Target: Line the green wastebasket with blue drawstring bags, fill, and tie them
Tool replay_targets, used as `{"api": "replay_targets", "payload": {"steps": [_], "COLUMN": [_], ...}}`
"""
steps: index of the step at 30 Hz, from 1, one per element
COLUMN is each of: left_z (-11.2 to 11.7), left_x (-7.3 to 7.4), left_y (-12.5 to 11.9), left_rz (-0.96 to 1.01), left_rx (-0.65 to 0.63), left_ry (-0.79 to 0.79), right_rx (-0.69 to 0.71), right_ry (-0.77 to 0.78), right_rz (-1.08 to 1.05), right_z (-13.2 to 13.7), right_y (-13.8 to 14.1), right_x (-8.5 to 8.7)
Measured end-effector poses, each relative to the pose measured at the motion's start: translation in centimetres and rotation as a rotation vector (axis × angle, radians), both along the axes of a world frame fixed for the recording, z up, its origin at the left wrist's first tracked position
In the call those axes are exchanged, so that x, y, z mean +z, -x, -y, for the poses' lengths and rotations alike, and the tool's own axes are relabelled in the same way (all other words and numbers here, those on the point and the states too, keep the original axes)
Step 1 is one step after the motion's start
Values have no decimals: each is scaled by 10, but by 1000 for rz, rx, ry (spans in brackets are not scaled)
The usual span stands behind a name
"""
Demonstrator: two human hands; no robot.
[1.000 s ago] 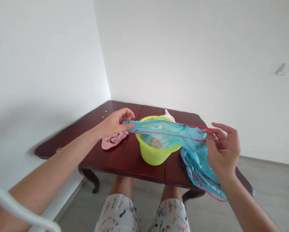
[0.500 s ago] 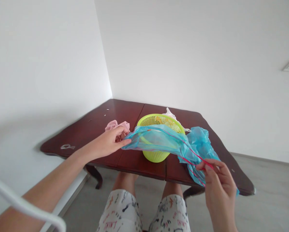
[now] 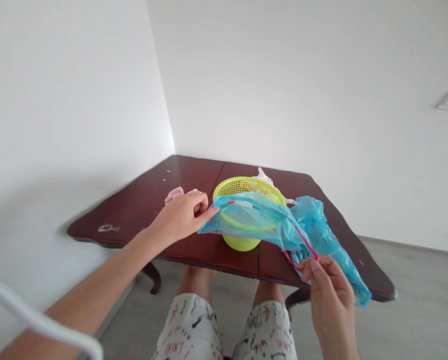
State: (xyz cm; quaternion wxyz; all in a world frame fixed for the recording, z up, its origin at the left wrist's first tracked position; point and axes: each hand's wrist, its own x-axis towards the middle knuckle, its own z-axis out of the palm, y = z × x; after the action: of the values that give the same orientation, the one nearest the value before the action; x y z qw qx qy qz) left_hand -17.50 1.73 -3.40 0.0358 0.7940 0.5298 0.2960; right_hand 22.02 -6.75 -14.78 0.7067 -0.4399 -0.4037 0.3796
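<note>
A thin blue plastic bag (image 3: 269, 222) with a red drawstring hangs stretched in the air in front of a lime-green plastic basket (image 3: 244, 192). My left hand (image 3: 182, 216) pinches the bag's left edge, fingers closed. My right hand (image 3: 327, 290) is lower, near my knees, closed on the bag's red drawstring and right edge. The rest of the bag trails over the table's right side. The basket stands on a dark wooden table (image 3: 145, 202), and its contents are mostly hidden by the bag.
A pink cloth (image 3: 175, 194) lies on the table behind my left hand. A white crumpled bag (image 3: 263, 176) sticks up behind the basket. White walls meet in a corner behind the table. A white curved bar (image 3: 40, 325) crosses the lower left corner.
My right hand has dropped from chest height toward my lap, pulling the drawstring down. My left hand shifted slightly right with the bag's edge. The view tilted down a little.
</note>
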Motion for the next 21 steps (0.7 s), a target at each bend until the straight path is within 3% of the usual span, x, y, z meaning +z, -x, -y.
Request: {"api": "replay_targets", "payload": {"steps": [4,10,14,18,21], "left_z": [-20,-30,-32,-27,-29], "left_x": [-7,2,12,21,22], "left_y": [-2,-4,-6,-16,-21], "left_rz": [-51,34,201,466,604], "left_rx": [68,-14,-96,-234,-200], "left_ry": [60,202,309,618,667], "right_rx": [15,6,5,-18,-6], "right_ry": [10,-6,-7,-2,-12], "right_rz": [16,19,14,-19,-1], "right_z": [0,2,1,0,-1], "right_y": [2,-3,-3,-2,-6], "right_x": [0,-3,-1,2,4]}}
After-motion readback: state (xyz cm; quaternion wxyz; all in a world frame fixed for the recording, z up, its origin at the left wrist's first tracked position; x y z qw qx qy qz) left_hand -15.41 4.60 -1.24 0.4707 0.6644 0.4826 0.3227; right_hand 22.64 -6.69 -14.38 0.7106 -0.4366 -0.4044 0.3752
